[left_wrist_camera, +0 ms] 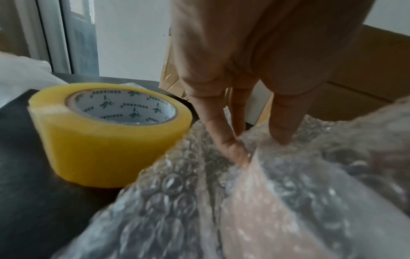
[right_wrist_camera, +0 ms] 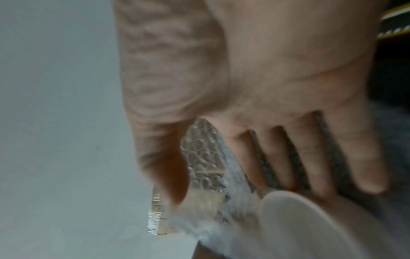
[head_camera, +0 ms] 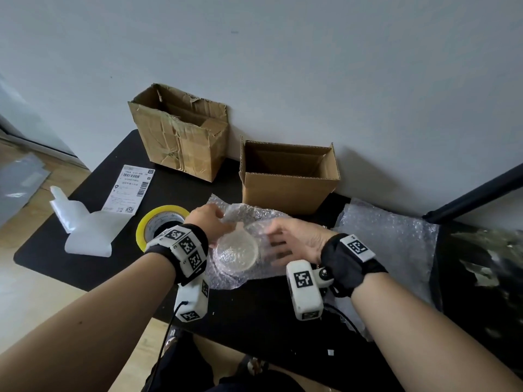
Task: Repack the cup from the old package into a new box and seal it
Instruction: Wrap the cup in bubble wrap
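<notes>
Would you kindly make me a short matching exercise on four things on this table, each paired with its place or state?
Things:
1. tape roll
2. torn box
3. new box
4. cup

Places or states:
A. in bubble wrap between both hands
B. open, by the wall, right of the other carton
C. yellow, beside the left wrist
D. crumpled, far left at the wall

Pairs: 1-C, 2-D, 3-B, 4-A

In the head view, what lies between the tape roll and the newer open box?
The left hand and crumpled bubble wrap around the cup fill most of that stretch, with a strip of bare black table behind; the head view shows it.
</notes>
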### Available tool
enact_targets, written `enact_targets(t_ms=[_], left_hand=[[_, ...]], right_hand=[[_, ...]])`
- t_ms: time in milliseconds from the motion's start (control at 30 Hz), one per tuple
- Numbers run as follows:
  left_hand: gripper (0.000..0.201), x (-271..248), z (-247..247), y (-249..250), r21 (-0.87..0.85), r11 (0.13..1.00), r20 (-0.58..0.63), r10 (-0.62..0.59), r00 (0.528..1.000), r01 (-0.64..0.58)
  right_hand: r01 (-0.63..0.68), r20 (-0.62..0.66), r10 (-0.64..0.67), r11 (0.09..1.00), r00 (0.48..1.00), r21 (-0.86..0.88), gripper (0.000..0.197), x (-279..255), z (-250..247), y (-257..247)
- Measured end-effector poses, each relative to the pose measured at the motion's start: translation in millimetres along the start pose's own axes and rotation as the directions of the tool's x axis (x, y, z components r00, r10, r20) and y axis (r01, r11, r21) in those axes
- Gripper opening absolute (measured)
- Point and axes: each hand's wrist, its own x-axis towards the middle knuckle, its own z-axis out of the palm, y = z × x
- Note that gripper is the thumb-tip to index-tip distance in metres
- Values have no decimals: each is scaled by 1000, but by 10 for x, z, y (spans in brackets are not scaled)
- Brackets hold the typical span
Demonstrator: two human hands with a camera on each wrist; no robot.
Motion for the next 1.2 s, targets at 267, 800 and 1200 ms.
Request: enact_targets(t_ms=[267, 800, 1200], left_hand=[[49, -29, 63, -29, -95, 995, -19, -9, 1000, 7], [77, -153, -25, -143, -95, 995, -161, 17, 987, -33], [50, -144, 198, -199, -200, 970, 51, -134, 990, 142]], right_hand=[[-136, -310, -116, 719, 943, -682, 47, 343, 177, 64], [-33, -424, 77, 993, 903, 110, 5, 201, 195, 231], [-43, -475, 88, 993, 875, 105, 13, 454, 84, 399]])
